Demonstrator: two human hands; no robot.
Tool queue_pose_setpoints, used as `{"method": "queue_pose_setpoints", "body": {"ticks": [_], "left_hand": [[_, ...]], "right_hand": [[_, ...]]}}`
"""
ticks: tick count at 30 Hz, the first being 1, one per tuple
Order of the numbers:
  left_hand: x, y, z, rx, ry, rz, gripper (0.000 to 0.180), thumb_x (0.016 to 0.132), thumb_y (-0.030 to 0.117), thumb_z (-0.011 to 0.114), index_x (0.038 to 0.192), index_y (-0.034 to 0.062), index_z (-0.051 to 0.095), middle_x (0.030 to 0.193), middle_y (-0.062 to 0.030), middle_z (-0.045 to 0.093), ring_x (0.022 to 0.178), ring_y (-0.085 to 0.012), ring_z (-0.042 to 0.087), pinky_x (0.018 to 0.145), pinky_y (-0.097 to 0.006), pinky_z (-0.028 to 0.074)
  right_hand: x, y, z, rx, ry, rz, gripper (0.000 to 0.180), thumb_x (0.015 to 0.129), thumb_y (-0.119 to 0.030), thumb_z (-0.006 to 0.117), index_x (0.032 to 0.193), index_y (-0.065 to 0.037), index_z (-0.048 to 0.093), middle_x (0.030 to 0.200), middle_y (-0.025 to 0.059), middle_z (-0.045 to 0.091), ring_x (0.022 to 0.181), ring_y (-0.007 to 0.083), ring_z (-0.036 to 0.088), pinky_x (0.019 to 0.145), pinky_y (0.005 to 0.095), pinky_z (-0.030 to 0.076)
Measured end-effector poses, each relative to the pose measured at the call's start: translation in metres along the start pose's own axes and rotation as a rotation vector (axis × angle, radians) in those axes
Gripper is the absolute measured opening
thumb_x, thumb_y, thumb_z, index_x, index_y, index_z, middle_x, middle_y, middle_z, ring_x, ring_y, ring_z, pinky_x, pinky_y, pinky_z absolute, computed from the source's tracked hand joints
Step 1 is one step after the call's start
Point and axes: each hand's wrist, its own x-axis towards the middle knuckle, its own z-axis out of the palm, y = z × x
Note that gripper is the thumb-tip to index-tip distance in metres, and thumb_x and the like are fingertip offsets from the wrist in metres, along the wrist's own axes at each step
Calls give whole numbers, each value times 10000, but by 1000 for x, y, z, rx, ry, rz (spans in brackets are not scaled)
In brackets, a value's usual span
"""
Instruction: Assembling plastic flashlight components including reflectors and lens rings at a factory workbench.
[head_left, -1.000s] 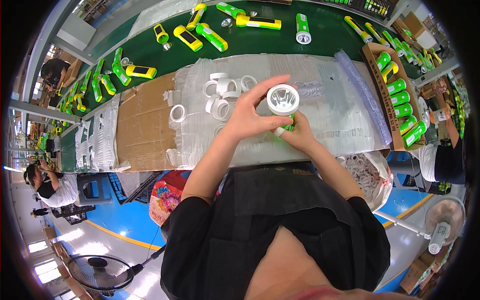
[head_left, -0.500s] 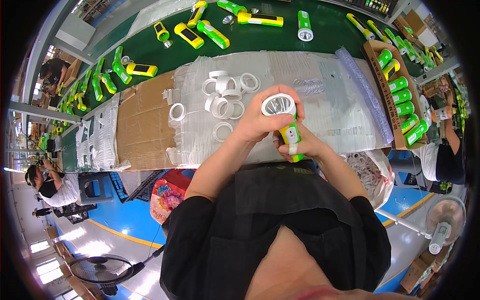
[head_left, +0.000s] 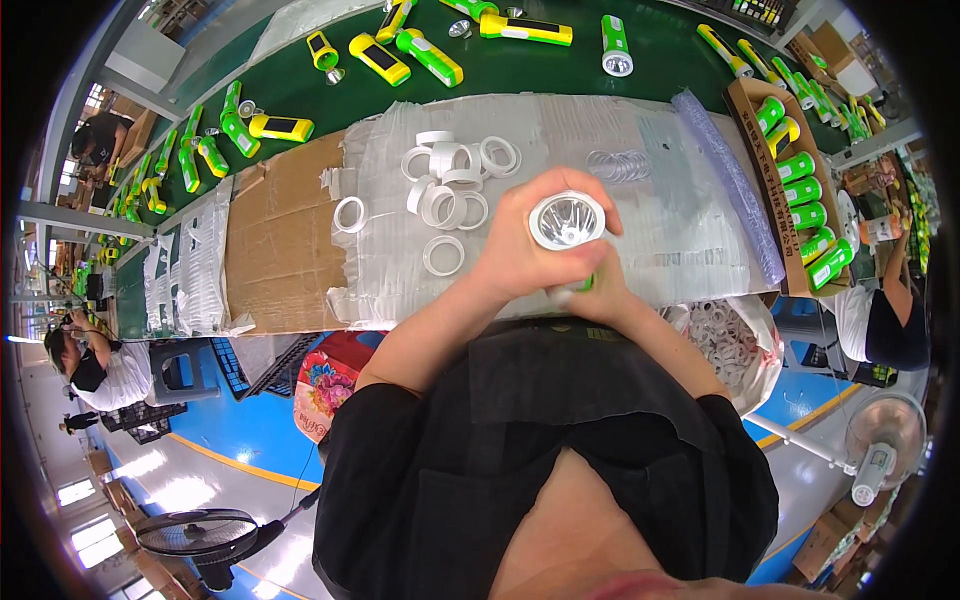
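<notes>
A flashlight (head_left: 567, 221) points its reflector up toward me, with a white ring around its head. My left hand (head_left: 520, 248) is closed about that head, fingers over the far side and thumb across the near rim. Lower down, my right hand (head_left: 606, 288) grips the body, which is mostly hidden by my hands; only a bit of green shows. Several white rings (head_left: 462, 179) lie loosely heaped left of my hands, with single ones apart from the heap. Thin clear discs (head_left: 622, 167) lie overlapped in a row beyond my right hand.
Green and yellow flashlights (head_left: 430, 57) are scattered on the green bench behind the plastic-covered work surface. A rolled bubble-wrap strip (head_left: 730, 190) lies along the right, beside a cardboard box (head_left: 762, 165) of flashlights. A bag of white rings (head_left: 722, 345) hangs below the edge. Co-workers sit at both sides.
The flashlight has tipped more upright, its reflector now facing me. My left hand has shifted slightly right and nearer, and the body is now mostly covered by my hands.
</notes>
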Motion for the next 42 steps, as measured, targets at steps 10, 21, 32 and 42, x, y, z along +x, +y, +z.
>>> {"method": "queue_pose_setpoints", "body": {"ticks": [10, 21, 32, 42], "left_hand": [[-8, -32, 0, -145, 267, -211, 372, 822, 113, 724, 1132, 29, 538, 1032, -83, 636, 960, -156, 614, 828, -294, 502], [-5, -38, -28, 927, 9, 171, 153, 934, 132, 492, 956, 25, 599, 843, -168, 614, 740, -358, 590, 632, -408, 463], [20, -77, -34, 399, 37, -801, 490, 930, 369, 353, 783, -15, 620, 627, -172, 621, 483, -231, 568, 444, -356, 426], [8, -78, -46, -394, 89, -962, 535, 982, 471, 373, 984, -3, 622, 744, -173, 668, 485, -154, 554, 372, -226, 367]], "right_hand": [[8, -5, -34, -94, -212, 374, 409, 727, -175, 796, 1054, -28, 599, 863, 47, 648, 657, 180, 649, 612, 331, 523], [6, -22, -57, -595, -293, 246, 345, 761, -153, 694, 1039, -25, 535, 773, 145, 635, 685, 275, 656, 615, 376, 512], [13, -45, -69, -1498, -472, 190, 430, 706, -89, 678, 1090, -37, 493, 861, 128, 569, 739, 315, 621, 634, 399, 499], [-11, -78, -85, -852, -234, 483, 416, 861, -191, 661, 1186, -6, 480, 969, 198, 635, 888, 360, 645, 739, 416, 497]]}}
